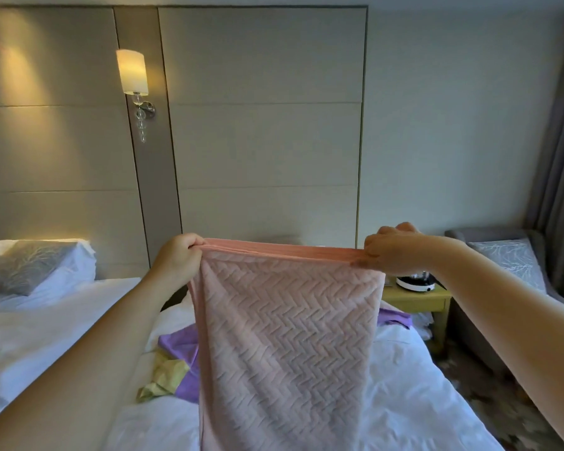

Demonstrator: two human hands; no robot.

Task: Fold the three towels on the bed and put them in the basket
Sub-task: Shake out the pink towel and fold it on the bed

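Observation:
A pink towel [287, 340] with a herringbone texture hangs doubled in front of me above the bed. My left hand [176, 257] pinches its top left corner and my right hand [393, 250] pinches its top right corner, stretching the top edge level. Behind it on the white bed [414, 395] lies a purple towel [179, 349], also showing at the right of the pink one. A yellow-green towel [163, 377] lies crumpled beside the purple one. The basket is not in view.
A second white bed [46, 323] with a grey pillow [26, 266] stands at the left. A yellow bedside table [417, 301] with a kettle base [415, 283] sits at the right, then a grey armchair [502, 255] and curtains. A wall lamp [132, 73] glows above.

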